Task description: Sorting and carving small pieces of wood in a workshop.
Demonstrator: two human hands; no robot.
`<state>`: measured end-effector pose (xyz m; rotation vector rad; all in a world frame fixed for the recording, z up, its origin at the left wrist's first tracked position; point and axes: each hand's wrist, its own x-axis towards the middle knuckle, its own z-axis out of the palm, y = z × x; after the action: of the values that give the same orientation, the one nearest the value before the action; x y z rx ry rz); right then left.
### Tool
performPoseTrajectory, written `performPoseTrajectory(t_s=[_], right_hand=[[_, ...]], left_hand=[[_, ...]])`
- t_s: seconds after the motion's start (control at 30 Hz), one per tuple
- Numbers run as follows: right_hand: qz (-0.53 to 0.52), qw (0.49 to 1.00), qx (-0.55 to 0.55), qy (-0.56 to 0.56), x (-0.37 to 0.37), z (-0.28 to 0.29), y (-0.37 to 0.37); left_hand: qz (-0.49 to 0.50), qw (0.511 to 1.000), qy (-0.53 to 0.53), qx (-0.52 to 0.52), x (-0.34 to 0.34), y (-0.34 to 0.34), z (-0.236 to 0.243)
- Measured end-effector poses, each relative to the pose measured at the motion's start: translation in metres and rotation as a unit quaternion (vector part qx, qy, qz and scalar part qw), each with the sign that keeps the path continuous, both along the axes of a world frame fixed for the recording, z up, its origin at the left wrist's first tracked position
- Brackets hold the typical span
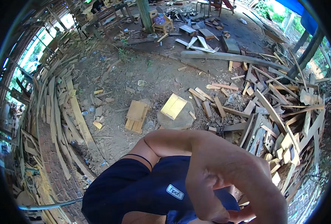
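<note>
My left hand is raised close in front of my chest, its back toward me. The left forearm crosses from the bent elbow at the left. Thumb and fingers curl toward each other near the lower edge, and whatever they hold, if anything, is hidden. Behind the hand shows my dark blue shirt. My right hand is not in view. Beyond the arm, a pale yellow wooden piece made of boards lies on a round tree stump. Left of it, a low brown board stool sits on the ground.
Long planks lie along the left side by a brick strip. Wood offcuts are heaped at the right. A long beam lies farther back, with a post and a small wooden chair behind.
</note>
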<state>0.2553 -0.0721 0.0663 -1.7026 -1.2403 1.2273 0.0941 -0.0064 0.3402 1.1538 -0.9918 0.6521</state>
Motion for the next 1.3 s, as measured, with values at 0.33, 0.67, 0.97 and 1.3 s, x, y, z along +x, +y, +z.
performPoseTrajectory(t_s=[0.33, 0.67, 0.97, 1.3], right_hand=[[-0.028, 0.999, -0.024, -0.024, 0.016, -0.002, -0.012], [-0.007, 0.995, 0.030, -0.091, 0.018, 0.003, -0.010], [-0.013, 0.996, 0.028, -0.086, 0.032, -0.019, -0.018], [-0.017, 0.995, 0.056, -0.075, 0.049, -0.057, -0.027]], left_hand=[[-0.042, 0.999, 0.002, -0.005, 0.018, -0.004, -0.001], [-0.058, 0.998, -0.006, -0.009, 0.029, -0.010, -0.001], [-0.066, 0.998, -0.006, -0.008, 0.030, -0.013, -0.001], [-0.086, 0.996, -0.011, -0.006, 0.039, -0.017, -0.002]])
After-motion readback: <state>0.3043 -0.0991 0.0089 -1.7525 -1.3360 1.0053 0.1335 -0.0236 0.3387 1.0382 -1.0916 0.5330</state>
